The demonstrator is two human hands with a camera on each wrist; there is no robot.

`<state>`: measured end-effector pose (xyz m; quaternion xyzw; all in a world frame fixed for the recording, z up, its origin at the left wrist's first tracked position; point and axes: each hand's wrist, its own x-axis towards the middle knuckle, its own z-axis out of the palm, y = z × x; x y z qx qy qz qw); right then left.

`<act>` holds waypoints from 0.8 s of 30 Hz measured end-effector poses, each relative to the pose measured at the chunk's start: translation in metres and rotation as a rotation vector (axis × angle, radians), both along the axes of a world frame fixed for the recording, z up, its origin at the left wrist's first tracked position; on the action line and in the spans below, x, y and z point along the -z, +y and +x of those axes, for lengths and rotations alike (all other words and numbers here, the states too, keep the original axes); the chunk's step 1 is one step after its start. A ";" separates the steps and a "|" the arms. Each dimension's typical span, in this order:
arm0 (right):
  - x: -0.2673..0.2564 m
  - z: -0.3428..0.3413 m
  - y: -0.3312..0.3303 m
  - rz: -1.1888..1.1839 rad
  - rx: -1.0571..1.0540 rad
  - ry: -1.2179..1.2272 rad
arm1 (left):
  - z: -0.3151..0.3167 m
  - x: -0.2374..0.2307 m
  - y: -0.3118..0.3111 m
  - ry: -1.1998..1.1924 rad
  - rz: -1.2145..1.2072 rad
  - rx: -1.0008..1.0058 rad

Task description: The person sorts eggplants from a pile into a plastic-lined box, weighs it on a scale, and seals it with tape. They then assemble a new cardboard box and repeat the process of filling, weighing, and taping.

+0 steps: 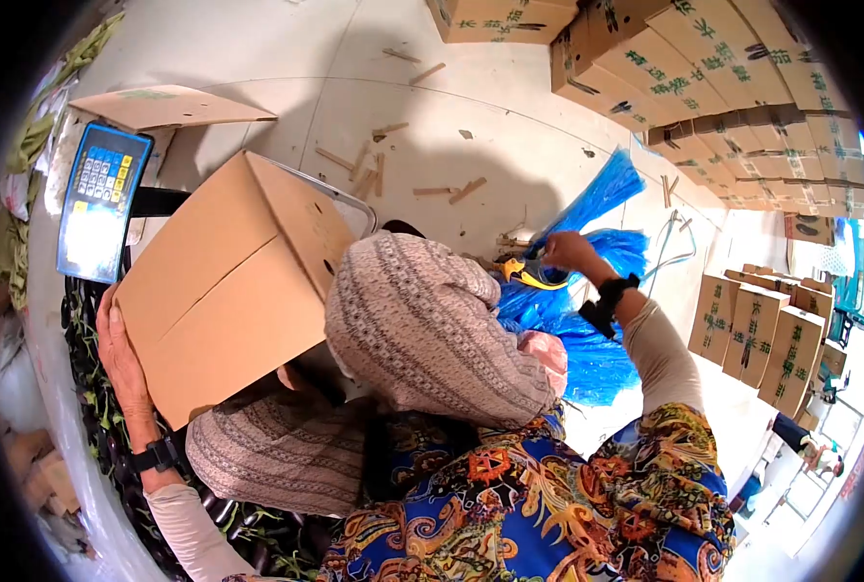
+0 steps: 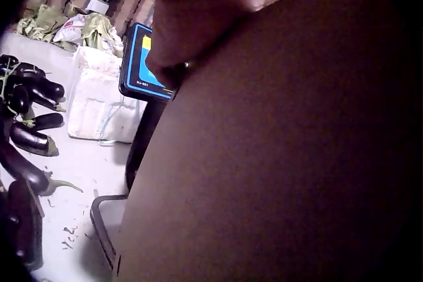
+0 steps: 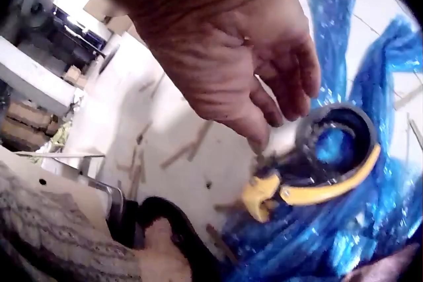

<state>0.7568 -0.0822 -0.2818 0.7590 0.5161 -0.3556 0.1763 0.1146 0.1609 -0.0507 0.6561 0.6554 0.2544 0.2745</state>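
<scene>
A brown cardboard carton [image 1: 228, 281] stands tilted between the person's knees, its plain side turned up toward the head camera. Along its left side lies the left hand [image 1: 124, 354], fingers extended against the cardboard; in the left wrist view the carton [image 2: 284, 150] fills most of the picture. Over on the right, the right hand [image 3: 244, 64] hovers just above a yellow-handled tape dispenser [image 3: 317, 193] with a roll of tape in it. Its fingers are loosely bent, with nothing between them. The dispenser lies on blue plastic bags [image 1: 587, 364] on the floor.
A scale display [image 1: 107, 199] with a keypad stands left of the carton. Dark eggplants [image 1: 112, 427] lie along the left. Printed cartons [image 1: 665, 82] are stacked at the back right, and more cartons [image 1: 757, 339] stand at the right. Wood-like strips [image 1: 432, 191] litter the floor.
</scene>
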 end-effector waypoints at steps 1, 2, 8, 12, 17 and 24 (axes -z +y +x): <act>0.005 -0.009 -0.025 0.093 0.032 0.011 | 0.003 0.002 -0.004 0.000 0.007 0.004; 0.004 -0.019 -0.043 0.180 0.060 0.019 | 0.004 0.001 -0.004 -0.003 0.007 0.003; 0.057 -0.049 -0.080 0.277 0.333 -0.100 | -0.001 0.006 -0.002 0.010 0.001 -0.007; 0.078 -0.016 -0.077 0.710 0.371 -0.014 | -0.002 0.005 -0.001 0.023 0.016 -0.011; 0.038 0.034 -0.027 0.747 0.596 0.230 | -0.005 0.005 0.000 0.033 0.011 0.001; -0.107 -0.028 0.075 0.800 1.301 1.241 | 0.005 -0.003 -0.006 0.015 0.035 -0.037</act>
